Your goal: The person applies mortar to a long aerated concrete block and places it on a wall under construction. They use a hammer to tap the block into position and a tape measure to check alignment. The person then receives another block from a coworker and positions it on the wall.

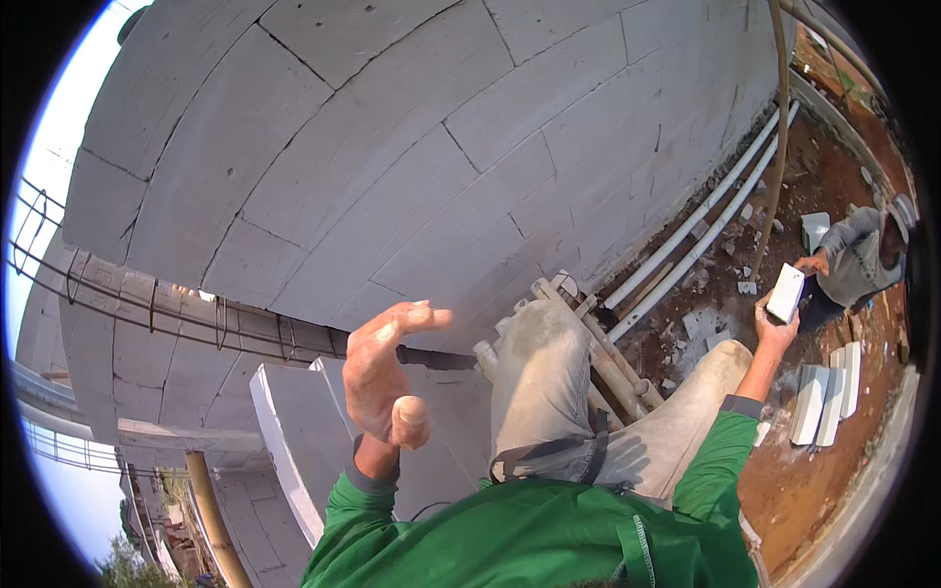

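My right hand is stretched out to the right, its fingers closed around the lower end of a small white block. A co-worker's hand is at the block's upper edge; whether it also grips the block I cannot tell. My left hand is raised in front of the pale block wall, with the fingers bent and the thumb apart. It holds nothing and appears clear of the wall.
Below me on the right stands a co-worker. White pipes lie along the wall's foot. Long white blocks and rubble are on the reddish ground. Steel rebar runs along the left; a bamboo pole stands below it.
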`<control>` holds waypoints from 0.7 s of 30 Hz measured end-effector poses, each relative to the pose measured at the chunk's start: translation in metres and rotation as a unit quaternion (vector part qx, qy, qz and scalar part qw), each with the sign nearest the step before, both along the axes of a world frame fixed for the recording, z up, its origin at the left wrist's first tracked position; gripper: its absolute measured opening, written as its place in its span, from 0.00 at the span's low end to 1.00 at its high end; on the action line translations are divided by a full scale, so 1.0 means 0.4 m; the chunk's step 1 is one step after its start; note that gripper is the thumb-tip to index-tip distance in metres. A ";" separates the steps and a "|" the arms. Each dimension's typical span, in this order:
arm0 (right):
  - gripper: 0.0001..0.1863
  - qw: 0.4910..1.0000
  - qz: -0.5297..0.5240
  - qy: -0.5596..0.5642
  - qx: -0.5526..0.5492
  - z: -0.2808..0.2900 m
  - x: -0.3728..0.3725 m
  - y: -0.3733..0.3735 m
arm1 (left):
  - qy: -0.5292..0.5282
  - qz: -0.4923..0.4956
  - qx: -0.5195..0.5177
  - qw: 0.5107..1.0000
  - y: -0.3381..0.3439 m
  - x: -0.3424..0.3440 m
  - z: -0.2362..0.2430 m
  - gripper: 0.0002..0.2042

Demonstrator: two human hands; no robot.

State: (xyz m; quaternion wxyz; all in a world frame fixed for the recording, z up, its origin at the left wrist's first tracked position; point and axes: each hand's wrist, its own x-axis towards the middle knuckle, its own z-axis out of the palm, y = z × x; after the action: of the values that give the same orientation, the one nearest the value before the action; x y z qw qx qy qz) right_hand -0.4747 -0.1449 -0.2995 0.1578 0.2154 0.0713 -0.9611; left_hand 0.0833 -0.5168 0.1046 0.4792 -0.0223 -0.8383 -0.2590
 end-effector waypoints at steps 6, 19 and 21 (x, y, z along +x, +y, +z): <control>0.23 0.994 -0.012 -0.078 0.075 -0.126 -0.087 -0.004 | 0.297 -0.131 -0.043 0.945 0.317 -0.087 0.016 0.24; 0.23 0.995 -0.044 -0.069 0.063 -0.121 -0.178 -0.007 | 0.343 -0.142 -0.128 0.919 0.262 -0.085 0.014 0.27; 0.23 0.988 -0.065 -0.091 0.103 -0.111 -0.150 -0.031 | 0.335 -0.115 -0.101 0.930 0.277 -0.074 0.006 0.27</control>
State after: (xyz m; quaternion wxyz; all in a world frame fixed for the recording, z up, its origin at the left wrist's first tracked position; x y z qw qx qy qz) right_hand -0.5347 -0.1572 -0.3440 0.0781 0.3215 0.1408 -0.9331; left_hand 0.0538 -0.4061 0.1071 0.6944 -0.2525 -0.6423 -0.2039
